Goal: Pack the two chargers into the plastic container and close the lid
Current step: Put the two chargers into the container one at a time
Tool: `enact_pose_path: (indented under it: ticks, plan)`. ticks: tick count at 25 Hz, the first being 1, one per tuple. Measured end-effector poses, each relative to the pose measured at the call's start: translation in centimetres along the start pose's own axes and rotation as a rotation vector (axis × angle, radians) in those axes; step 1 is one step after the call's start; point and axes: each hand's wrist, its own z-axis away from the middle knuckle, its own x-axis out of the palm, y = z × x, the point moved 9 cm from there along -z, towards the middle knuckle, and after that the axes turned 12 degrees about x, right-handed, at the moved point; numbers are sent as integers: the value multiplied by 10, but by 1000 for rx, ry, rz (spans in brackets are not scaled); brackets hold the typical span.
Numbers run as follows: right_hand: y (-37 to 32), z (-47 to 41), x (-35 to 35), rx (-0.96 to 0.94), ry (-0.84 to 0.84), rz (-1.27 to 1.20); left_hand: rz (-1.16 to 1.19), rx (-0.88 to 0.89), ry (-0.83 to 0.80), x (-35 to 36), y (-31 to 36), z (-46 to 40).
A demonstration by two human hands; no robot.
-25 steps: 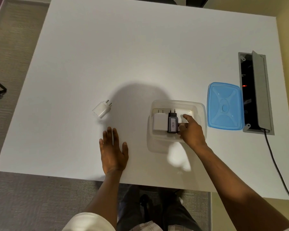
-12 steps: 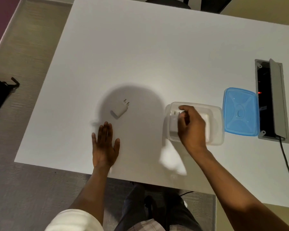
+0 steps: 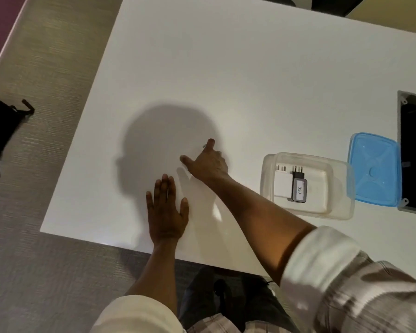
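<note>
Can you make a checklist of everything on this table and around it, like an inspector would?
Surface: white table, a head-shaped shadow on it.
Job's things: clear container open, with white charger and black charger lying side by side inside; blue lid off, beside it.
Clutter: nothing seen.
Hands: left hand flat on the table; right hand reaching left, whatever is under it hidden.
Cables: nothing seen.
Surroundings: open socket box in the table; black bag on the carpet.

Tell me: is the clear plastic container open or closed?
Open. The clear plastic container has no cover; the blue plastic lid lies on the white table beside it.
</note>
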Motion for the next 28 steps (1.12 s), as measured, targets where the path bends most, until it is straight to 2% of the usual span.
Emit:
enact_pose_path:
  ticks: [4, 9, 13, 17, 20, 24, 28]
  plan:
    - [-16, -5, 14, 5, 71, 115, -2, 9, 11, 1, 1, 0]
    - [-16, 5, 17, -190, 93, 192, 9, -8, 22, 1, -3, 0]
    - [4, 17, 16, -339, 140, 276, -15, 1, 29, 1, -4, 1]
    - [41, 23, 15, -359, 124, 368, -32, 5, 31, -1, -2, 1]
    - [69, 34, 10, -356, 60, 350, -47, 15, 36, -2, 0, 2]
    - [97, 56, -16, -401, 38, 202, -21, -16, 40, 1, 14, 1]
    - [127, 78, -61, -471, 60, 60, 57, -63, 16, 14, 63, 7]
